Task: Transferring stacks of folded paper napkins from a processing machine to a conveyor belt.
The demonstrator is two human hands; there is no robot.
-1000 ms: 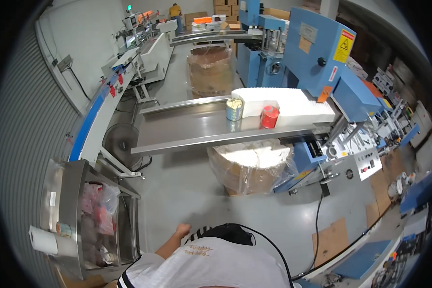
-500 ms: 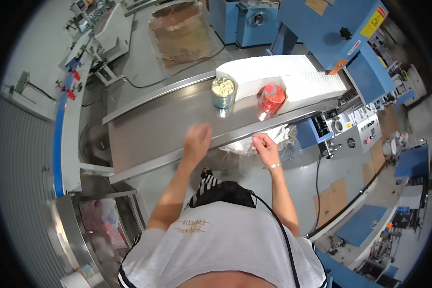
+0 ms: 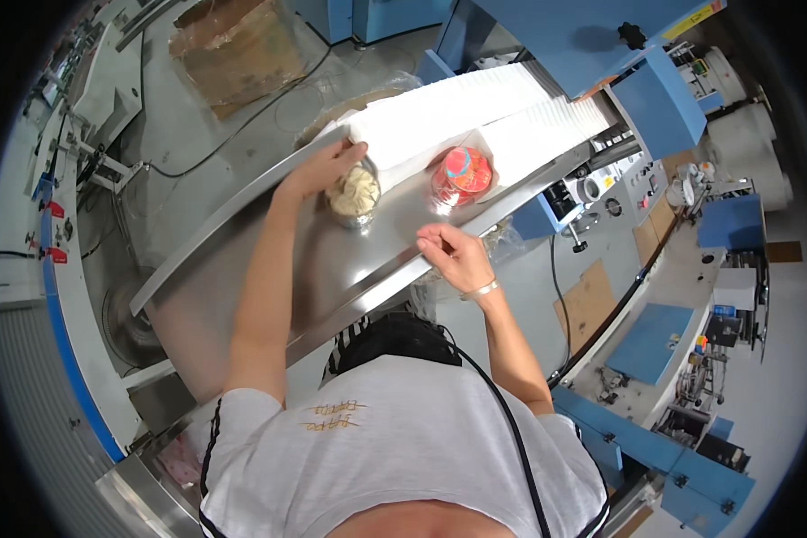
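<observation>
White stack of folded sheets lies on steel bench, far side. Left hand fingers curled on stack's near end, beside clear tub. Right hand loosely open, empty, at bench edge near red-lidded tub.

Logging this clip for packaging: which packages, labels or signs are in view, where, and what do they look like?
Clear jar: on steel table, under left hand, pale contents.
Round tub: beside it, red and blue lid.
Brown box: on floor, top left.
Warning sign: yellow strip on blue machine.
</observation>
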